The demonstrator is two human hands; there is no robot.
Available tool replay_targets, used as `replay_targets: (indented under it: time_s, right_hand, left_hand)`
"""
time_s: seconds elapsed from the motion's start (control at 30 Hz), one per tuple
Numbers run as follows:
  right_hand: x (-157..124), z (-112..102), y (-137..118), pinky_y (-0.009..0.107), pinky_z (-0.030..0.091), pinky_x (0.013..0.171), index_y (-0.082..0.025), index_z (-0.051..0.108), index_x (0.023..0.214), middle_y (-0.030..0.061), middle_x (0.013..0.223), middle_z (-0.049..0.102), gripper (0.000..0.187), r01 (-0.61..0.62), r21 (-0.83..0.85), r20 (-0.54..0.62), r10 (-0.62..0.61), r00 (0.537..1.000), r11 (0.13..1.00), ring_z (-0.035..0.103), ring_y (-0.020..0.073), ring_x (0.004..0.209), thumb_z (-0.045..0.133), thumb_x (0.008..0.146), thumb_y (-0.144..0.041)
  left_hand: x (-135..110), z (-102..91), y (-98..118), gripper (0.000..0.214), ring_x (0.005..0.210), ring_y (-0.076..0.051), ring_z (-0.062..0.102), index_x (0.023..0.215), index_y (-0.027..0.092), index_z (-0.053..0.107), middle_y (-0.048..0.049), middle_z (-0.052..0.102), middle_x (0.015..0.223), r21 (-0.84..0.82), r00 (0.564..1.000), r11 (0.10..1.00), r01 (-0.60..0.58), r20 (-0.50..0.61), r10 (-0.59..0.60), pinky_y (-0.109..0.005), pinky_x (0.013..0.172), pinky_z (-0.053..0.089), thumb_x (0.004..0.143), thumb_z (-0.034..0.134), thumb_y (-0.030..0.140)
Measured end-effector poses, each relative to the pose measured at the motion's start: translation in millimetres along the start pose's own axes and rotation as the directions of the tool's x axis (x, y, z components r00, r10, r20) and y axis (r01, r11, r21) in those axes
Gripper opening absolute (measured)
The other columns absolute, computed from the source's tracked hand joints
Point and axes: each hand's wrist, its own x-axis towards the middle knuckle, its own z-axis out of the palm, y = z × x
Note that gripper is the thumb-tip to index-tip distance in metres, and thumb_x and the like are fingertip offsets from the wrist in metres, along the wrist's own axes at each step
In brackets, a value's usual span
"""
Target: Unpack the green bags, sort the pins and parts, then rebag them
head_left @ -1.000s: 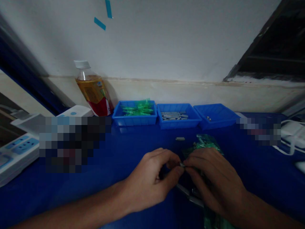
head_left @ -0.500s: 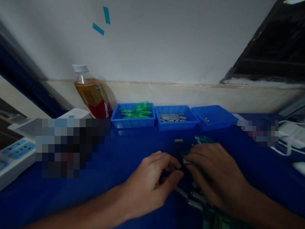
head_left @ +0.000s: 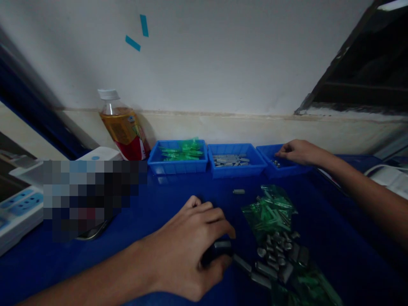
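Note:
My left hand (head_left: 191, 244) rests on the blue table (head_left: 143, 204) with its fingers curled round a small dark part (head_left: 218, 248). Just to its right lies a heap of grey metal pieces (head_left: 280, 257) mixed with green plastic parts (head_left: 269, 210). My right hand (head_left: 295, 151) is stretched out to the far right blue tray (head_left: 270, 171), fingers pinched together over the few small metal bits inside. What it grips, if anything, is too small to see.
Two more blue trays stand by the wall: one with green parts (head_left: 178, 154), one with grey pieces (head_left: 234, 159). A bottle of amber drink (head_left: 123, 125) is behind them. A white power strip (head_left: 19, 208) sits at the left. One loose grey piece (head_left: 239, 191) lies mid-table.
My right hand left the spot beside my left hand and reached out to the far right tray, uncovering the heap. My left hand sank toward the table.

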Motion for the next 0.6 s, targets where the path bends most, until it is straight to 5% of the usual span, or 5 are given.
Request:
replay_targets:
  time_s: [0.23,0.33,0.4,0.47,0.6]
  right_hand:
    - [10,6,-9,0.032,0.038,0.054,-0.016,0.063,0.058,0.0058,0.054,0.059,0.031,-0.020,-0.016,0.087,0.021,0.996,1.000,0.052,0.0162,0.051,0.057,0.083,-0.034]
    - [-2,4,-13,0.033,0.038,0.052,-0.016,0.064,0.062,0.0066,0.055,0.060,0.033,0.029,-0.019,-0.088,-0.030,0.996,0.999,0.055,0.0178,0.051,0.052,0.085,-0.036]
    - [-25,3,-26,0.033,0.040,0.054,-0.016,0.065,0.070,0.0079,0.064,0.065,0.029,0.122,-0.039,-0.356,-0.128,0.925,0.992,0.059,0.0198,0.057,0.052,0.086,-0.036]
    - [-62,6,-48,0.034,0.044,0.059,-0.016,0.065,0.080,0.0091,0.077,0.068,0.024,0.267,-0.054,-0.543,-0.253,0.801,0.962,0.062,0.0208,0.067,0.050,0.088,-0.034]
    - [-149,26,-108,0.034,0.049,0.067,-0.019,0.059,0.098,0.0067,0.086,0.066,0.014,0.530,-0.030,-0.529,-0.464,0.711,0.847,0.061,0.0194,0.078,0.051,0.087,-0.024]
  left_hand:
    - [0,2.5,-8,0.013,0.085,-0.019,0.054,0.091,0.021,0.060,-0.0017,0.060,0.089,0.031,1.000,0.999,-0.010,-0.021,0.011,-0.035,0.078,0.031,0.079,0.055,0.022]
    - [0,8.3,-10,0.013,0.086,-0.020,0.054,0.094,0.020,0.059,-0.0033,0.060,0.091,0.035,0.998,0.999,0.003,-0.062,-0.001,-0.037,0.080,0.033,0.084,0.051,0.023]
    - [1,11.3,-11,0.014,0.087,-0.019,0.054,0.096,0.020,0.058,-0.0036,0.061,0.092,0.009,0.995,1.000,0.010,-0.095,-0.009,-0.038,0.084,0.034,0.088,0.048,0.024]
    - [3,13.5,-11,0.014,0.087,-0.018,0.054,0.097,0.019,0.057,-0.0035,0.061,0.092,-0.059,0.991,0.998,0.004,-0.132,-0.012,-0.036,0.084,0.036,0.090,0.045,0.024]
    - [6,17.9,-2,0.010,0.078,-0.014,0.055,0.093,0.017,0.054,-0.0022,0.060,0.085,-0.287,0.973,0.958,-0.005,-0.221,-0.061,-0.026,0.071,0.042,0.091,0.046,0.021]
